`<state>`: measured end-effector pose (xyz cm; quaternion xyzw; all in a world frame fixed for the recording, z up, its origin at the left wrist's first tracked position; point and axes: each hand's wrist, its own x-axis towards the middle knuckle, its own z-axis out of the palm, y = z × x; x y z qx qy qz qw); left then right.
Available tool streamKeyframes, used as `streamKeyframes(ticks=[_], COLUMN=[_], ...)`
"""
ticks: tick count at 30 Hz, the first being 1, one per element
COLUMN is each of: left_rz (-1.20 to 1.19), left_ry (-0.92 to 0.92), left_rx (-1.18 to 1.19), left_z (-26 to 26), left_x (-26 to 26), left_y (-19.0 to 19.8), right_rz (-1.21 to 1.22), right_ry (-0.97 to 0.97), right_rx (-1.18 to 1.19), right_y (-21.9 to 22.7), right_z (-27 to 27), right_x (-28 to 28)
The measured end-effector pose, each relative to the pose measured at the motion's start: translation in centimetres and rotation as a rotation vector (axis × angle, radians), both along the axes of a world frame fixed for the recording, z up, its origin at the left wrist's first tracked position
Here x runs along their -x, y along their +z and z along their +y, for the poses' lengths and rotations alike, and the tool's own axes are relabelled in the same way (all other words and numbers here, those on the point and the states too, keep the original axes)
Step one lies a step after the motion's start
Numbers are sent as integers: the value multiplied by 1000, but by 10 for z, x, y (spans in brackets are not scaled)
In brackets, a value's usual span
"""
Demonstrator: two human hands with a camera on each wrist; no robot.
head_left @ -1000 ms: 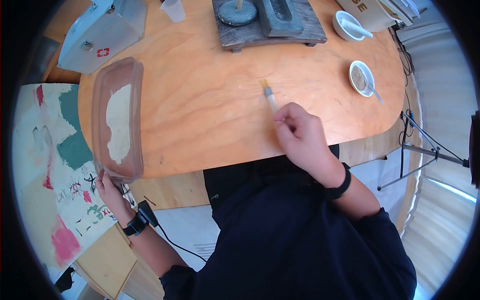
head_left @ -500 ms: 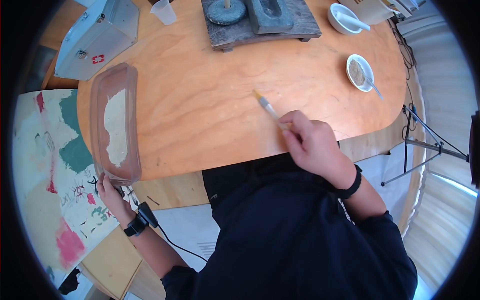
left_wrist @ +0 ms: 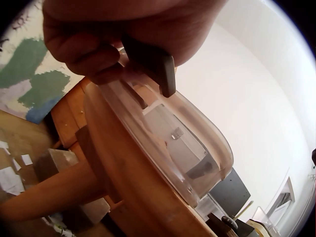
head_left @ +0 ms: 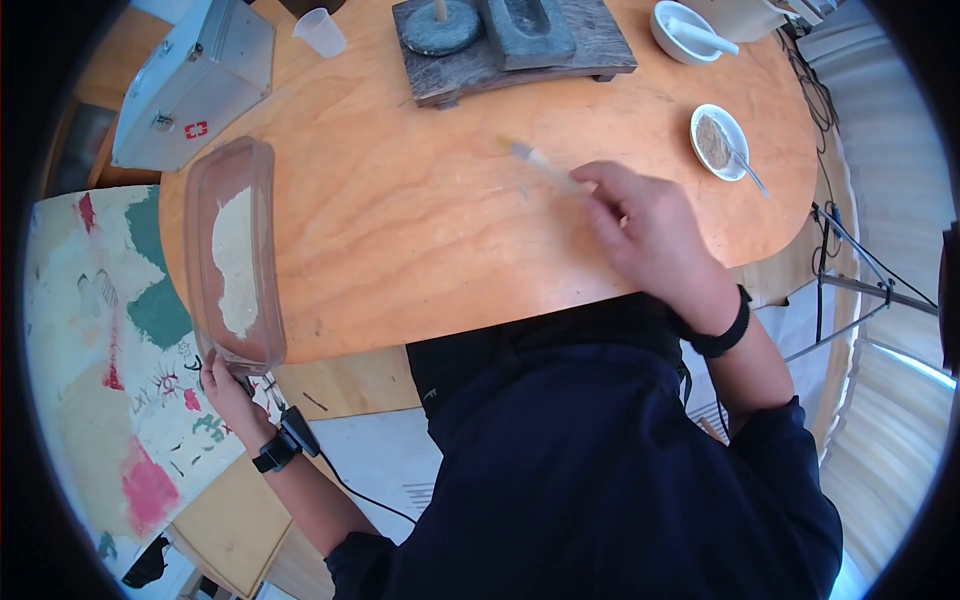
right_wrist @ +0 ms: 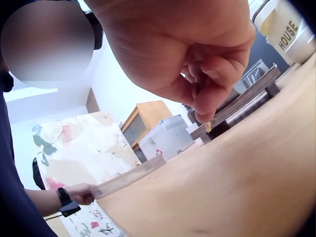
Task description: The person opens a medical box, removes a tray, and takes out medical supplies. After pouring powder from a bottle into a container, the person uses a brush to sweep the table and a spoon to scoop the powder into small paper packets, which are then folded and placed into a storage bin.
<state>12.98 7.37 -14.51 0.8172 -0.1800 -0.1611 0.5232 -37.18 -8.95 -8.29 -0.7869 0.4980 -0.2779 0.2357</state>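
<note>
In the head view my right hand [head_left: 655, 225] pinches a flat paintbrush [head_left: 545, 165] by its pale handle, bristles pointing away to the left over the table. Blur softens the brush there. The right wrist view has the brush largely hidden behind the fingers, with only yellowish bristles [right_wrist: 208, 127] showing below them. At the table's left edge my left hand [head_left: 230, 390] grips the near end of a long clear plastic container [head_left: 265, 220]. Pale powder [head_left: 235, 265] lies inside it. In the left wrist view curled fingers [left_wrist: 94, 57] hold the container's end.
At the right stands a white bowl [head_left: 697, 150] of greyish powder with a spoon, a mortar and pestle [head_left: 668, 45] behind it. A dark wooden stand [head_left: 470, 85] with stone pieces is at the back. A silver case [head_left: 200, 90] and plastic cup [head_left: 320, 35] sit back left.
My right hand has moved forward and slightly right with the brush, after first drawing back towards the body. My left hand stays at the container's near end.
</note>
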Motion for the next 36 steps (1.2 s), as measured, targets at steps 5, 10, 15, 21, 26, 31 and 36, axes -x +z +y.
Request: streamKeyframes(ticks=[5, 10, 15, 21, 26, 31, 36], left_rz=[10, 66, 78, 74, 95, 85, 77], left_ry=[11, -27, -53, -26, -28, -23, -17], left_rx=[-66, -57, -1, -57, -23, -17, -10], left_z=[0, 12, 9, 13, 12, 10, 10], left_x=[2, -26, -17, -28, -21, -21, -22], left_y=[4, -10, -6, -9, -6, -6, -7], right_rz=[-137, -164, -182, -95, -17, -80, -40], right_ry=[53, -153, -169, 78, -146, -62, -106], right_rx=[-255, -357, -371, -157, -160, -88, -139], right_y=[-6, -5, 9, -5, -4, -4, -11], right_z=[24, 26, 34, 41, 38, 38, 36], right_x=[-35, -22, 0, -12, 14, 6, -8])
